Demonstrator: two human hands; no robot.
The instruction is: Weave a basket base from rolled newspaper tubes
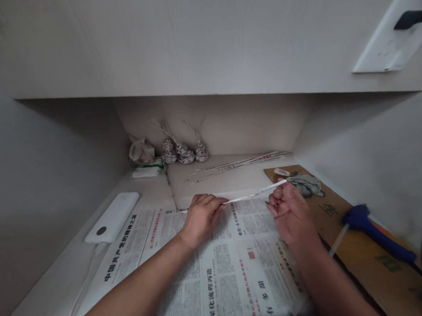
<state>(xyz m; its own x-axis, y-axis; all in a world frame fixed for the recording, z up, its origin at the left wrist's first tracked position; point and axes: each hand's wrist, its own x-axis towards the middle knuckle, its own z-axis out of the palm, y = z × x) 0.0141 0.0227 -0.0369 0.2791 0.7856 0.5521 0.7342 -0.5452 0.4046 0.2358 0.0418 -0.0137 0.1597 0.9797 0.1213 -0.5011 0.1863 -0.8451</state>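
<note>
A thin rolled newspaper stick (247, 197) stretches between my hands over a spread newspaper (218, 255). My left hand (203, 215) is closed, pinching the stick between thumb and fingers. At its white, upward-slanting end, my right hand (289, 208) grips the stick with curled fingers; a tiny dark tip shows beside them, too small to name. Left of my left hand, a thin paper strand (170, 187) bends away to the back, seemingly continuous with the stick, though my hand hides the join.
Several gourd-shaped woven paper pieces (185, 154) stand at the back, near loose paper sticks (232, 165). A white power bank (112, 217) with a cable lies left. On the right, cardboard (339, 203) bears a blue glue gun (378, 237) and a crumpled grey bundle (307, 185). An overhanging panel (206, 46) crosses above.
</note>
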